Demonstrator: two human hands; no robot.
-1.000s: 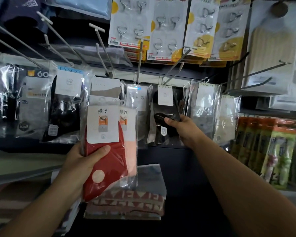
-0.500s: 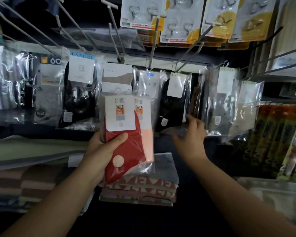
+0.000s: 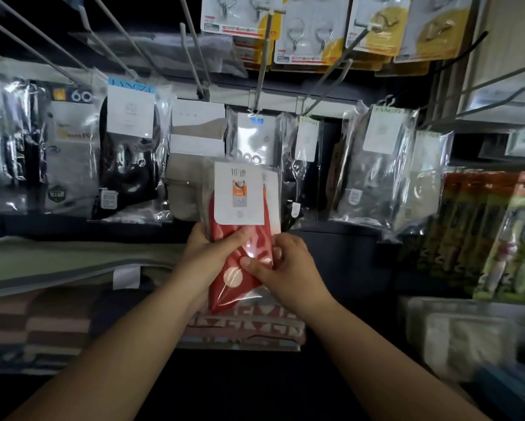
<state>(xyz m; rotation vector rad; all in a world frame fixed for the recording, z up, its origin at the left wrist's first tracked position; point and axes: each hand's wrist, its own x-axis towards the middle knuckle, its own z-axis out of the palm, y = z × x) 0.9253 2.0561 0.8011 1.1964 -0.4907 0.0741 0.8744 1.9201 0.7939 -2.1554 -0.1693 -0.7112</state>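
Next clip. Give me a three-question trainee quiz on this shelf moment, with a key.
1. True or false: only the left hand holds the red sock packet.
2. What hangs in the top row? A) toothbrushes B) metal hook packs C) towels
3. Fill in: the right hand pinches the packet's ____ half.
Key: 1 false, both hands hold it; 2 B; 3 lower.

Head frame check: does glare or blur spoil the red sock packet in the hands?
Head view: dim; the red sock packet, in left hand and right hand, is sharp bar one glare patch; hanging packets reflect white; right-edge goods blur.
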